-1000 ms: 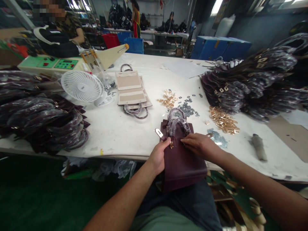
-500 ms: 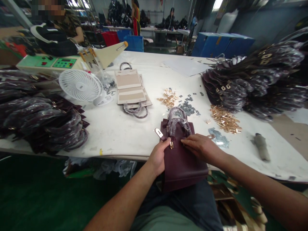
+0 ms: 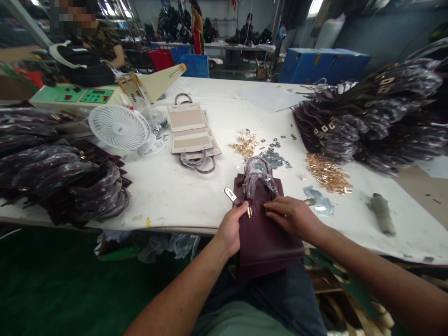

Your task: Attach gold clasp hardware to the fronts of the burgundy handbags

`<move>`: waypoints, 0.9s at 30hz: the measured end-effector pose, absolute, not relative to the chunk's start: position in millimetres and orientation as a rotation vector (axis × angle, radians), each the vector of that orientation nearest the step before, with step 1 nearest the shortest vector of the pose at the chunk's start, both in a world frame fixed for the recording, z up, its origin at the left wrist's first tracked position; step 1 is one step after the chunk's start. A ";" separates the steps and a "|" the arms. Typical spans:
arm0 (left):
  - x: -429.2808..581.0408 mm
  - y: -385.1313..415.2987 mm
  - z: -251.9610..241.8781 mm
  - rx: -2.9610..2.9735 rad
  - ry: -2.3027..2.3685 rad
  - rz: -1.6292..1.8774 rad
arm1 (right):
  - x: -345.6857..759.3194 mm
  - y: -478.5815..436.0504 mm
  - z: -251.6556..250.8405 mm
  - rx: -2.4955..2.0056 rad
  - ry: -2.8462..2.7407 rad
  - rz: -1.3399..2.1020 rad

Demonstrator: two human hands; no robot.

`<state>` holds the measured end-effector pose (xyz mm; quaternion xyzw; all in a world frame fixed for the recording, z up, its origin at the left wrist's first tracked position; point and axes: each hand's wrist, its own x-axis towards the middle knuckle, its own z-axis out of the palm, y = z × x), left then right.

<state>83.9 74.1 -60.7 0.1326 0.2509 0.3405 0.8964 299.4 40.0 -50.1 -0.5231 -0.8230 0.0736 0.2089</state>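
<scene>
A dark burgundy handbag [image 3: 269, 247] rests tilted on my lap against the table edge, its handles [image 3: 259, 175] wrapped in clear plastic. My left hand [image 3: 233, 228] grips the bag's left side, its thumb on the front beside a small gold clasp [image 3: 249, 212]. A strap with a gold slotted plate [image 3: 230, 194] sticks out above that thumb. My right hand [image 3: 289, 214] lies against the bag's upper front, fingers closed in a pinch; what sits between them is hidden. Past its knuckles pokes another metal-ended strap [image 3: 310, 201].
Gold fittings [image 3: 329, 172], grey metal plates [image 3: 273, 158] and a grey wrapped tool [image 3: 382, 213] lie on the white table [image 3: 168, 196]. Beige-backed bag panels [image 3: 189, 126], a white fan [image 3: 121, 127] and plastic-wrapped bag piles [image 3: 350, 121] stand around. A co-worker sits at far left.
My right fingers have shifted slightly on the bag's front, and the strap end behind that hand has tipped a little. My left hand keeps its hold. The view has turned slightly.
</scene>
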 end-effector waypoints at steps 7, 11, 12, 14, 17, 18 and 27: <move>85.0 75.1 -62.6 0.271 0.524 0.704 | 291.8 36.7 -53.8 -1.527 -2.295 0.100; 84.6 74.4 -61.8 0.272 0.528 0.691 | 293.3 39.2 -50.2 -1.545 -2.277 0.189; 84.4 74.2 -61.4 0.273 0.530 0.687 | 294.1 40.1 -48.9 -1.539 -2.265 0.240; 84.1 73.8 -60.9 0.273 0.543 0.684 | 295.0 41.9 -46.9 -1.543 -2.213 0.332; 83.9 73.4 -60.6 0.264 0.577 0.680 | 294.2 43.4 -46.1 -1.576 -2.113 0.405; 83.9 73.3 -60.5 0.265 0.583 0.676 | 293.7 43.5 -46.3 -1.577 -2.095 0.407; 84.7 70.8 -60.2 0.252 0.587 0.668 | 294.7 35.1 -46.2 -1.404 -2.294 0.302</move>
